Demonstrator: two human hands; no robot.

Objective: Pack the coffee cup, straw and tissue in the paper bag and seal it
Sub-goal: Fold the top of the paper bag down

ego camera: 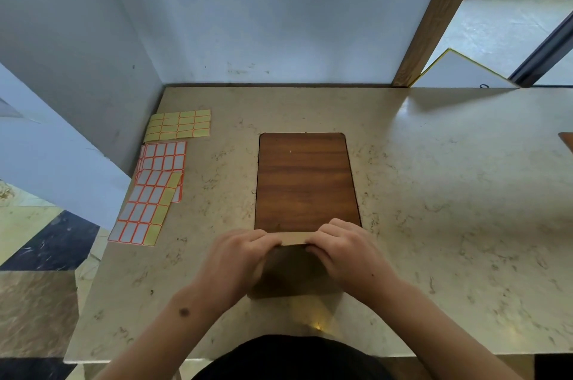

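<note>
In the head view, the paper bag point(294, 271) stands on the marble-patterned table point(434, 193), close to the near edge and directly in front of the person. Its top edge is a pale folded strip which runs from left to right between the two hands, so the long axis of this fold is across the view. The brown face of the bag below the fold is turned toward the person and lies in shadow. I cannot tell what is inside the bag.

The left hand point(238, 258) holds the left end of the folded strip. Its fingers point(263, 238) are curled over the top edge, with the knuckles up. The right hand point(344, 249) holds the right end in the same manner, and its fingers point(325, 232) bend down over the fold. Both hands touch the bag, and only a short part of the strip shows between them.

Just behind the bag, a brown wooden board point(305, 181) lies flat on the table, with its long side going away from the person. At the left side of the table are sheets of stickers: a yellow sticker sheet point(179, 125) far back, and white sticker sheets point(152, 193) with orange borders nearer, partly overlapping each other.
</note>
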